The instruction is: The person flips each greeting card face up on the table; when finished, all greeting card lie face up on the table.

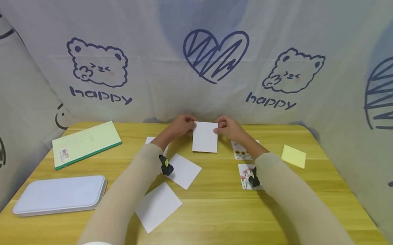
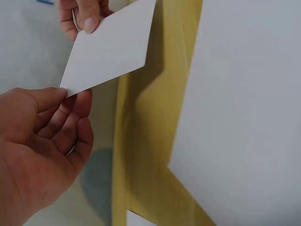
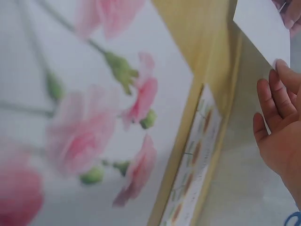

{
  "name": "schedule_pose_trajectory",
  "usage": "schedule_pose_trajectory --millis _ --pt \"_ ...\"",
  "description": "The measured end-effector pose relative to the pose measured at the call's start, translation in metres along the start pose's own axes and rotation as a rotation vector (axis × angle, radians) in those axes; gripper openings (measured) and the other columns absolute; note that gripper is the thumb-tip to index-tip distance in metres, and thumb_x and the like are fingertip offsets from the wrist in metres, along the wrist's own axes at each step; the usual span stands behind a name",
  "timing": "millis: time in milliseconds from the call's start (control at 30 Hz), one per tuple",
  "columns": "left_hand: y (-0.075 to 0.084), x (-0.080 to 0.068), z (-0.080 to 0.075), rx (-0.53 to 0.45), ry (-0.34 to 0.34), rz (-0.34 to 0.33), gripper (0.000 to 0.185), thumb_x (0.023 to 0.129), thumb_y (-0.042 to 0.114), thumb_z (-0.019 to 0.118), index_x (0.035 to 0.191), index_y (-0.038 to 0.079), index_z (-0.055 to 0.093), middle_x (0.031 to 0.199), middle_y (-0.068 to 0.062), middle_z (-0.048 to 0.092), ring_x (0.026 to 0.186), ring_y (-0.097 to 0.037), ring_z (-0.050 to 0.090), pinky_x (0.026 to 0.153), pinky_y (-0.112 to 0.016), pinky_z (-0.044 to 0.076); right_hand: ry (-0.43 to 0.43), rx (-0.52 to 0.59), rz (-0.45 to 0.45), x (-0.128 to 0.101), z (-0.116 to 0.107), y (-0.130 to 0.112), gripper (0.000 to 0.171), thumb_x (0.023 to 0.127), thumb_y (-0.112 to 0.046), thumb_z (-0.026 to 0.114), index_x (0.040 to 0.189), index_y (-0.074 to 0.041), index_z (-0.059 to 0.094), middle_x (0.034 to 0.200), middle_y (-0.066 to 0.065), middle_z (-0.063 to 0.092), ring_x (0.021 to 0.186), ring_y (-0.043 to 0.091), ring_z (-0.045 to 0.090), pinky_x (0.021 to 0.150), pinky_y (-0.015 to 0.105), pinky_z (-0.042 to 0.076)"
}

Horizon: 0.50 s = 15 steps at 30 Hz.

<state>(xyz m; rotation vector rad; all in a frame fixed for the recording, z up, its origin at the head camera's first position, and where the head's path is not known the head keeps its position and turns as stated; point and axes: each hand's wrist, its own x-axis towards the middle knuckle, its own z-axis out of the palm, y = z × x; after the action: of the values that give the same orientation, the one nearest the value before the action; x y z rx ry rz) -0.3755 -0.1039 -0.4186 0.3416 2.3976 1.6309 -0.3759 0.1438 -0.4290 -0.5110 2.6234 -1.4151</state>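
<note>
Both hands hold one blank white card (image 1: 205,137) between them near the back edge of the table, its white side facing the head camera. My left hand (image 1: 182,125) pinches the card's upper left corner between thumb and forefinger. At the opposite upper corner, my right hand (image 1: 228,127) pinches it the same way. In the left wrist view the card (image 2: 110,49) is lifted off the wood and casts a shadow. Beneath the right forearm lie a sunflower card (image 1: 241,151) and a pink flower card (image 1: 247,176). By the left forearm, blank white cards (image 1: 185,170) lie on the wood.
On the left of the table (image 1: 213,216) are a pale green pad (image 1: 85,143) with a barcode label and a white flat case (image 1: 59,195). A yellow sticky-note pad (image 1: 293,156) lies at the right. Another white card (image 1: 159,206) is nearer the front. A printed curtain (image 1: 162,83) hangs behind.
</note>
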Motion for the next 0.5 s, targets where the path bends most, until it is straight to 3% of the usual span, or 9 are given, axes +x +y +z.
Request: schedule_pose_trajectory --millis 267,500 --pt "0.016 -0.042 0.005 -0.037 -0.015 0.103 0.024 0.1 0.01 0.058 0.122 0.001 0.062 0.1 -0.014 0.065 0.093 -0.042 0.067 0.094 -0.057 0.051 0.012 0.053 -0.035 -0.046 -0.006 -0.025 0.037 0.096 -0.013 0.07 0.127 -0.001 0.053 0.091 0.008 0.061 0.076 0.018 0.051 0.072 0.027 0.046" --pt "0.029 -0.085 0.016 -0.052 -0.054 0.122 0.023 0.1 0.016 0.062 0.122 0.009 0.064 0.095 -0.011 0.067 0.091 -0.037 0.068 0.095 -0.057 0.051 -0.002 0.102 -0.075 -0.098 -0.007 -0.045 0.04 0.096 -0.01 0.069 0.129 -0.004 0.048 0.09 0.01 0.061 0.073 0.019 0.048 0.06 0.025 0.042"
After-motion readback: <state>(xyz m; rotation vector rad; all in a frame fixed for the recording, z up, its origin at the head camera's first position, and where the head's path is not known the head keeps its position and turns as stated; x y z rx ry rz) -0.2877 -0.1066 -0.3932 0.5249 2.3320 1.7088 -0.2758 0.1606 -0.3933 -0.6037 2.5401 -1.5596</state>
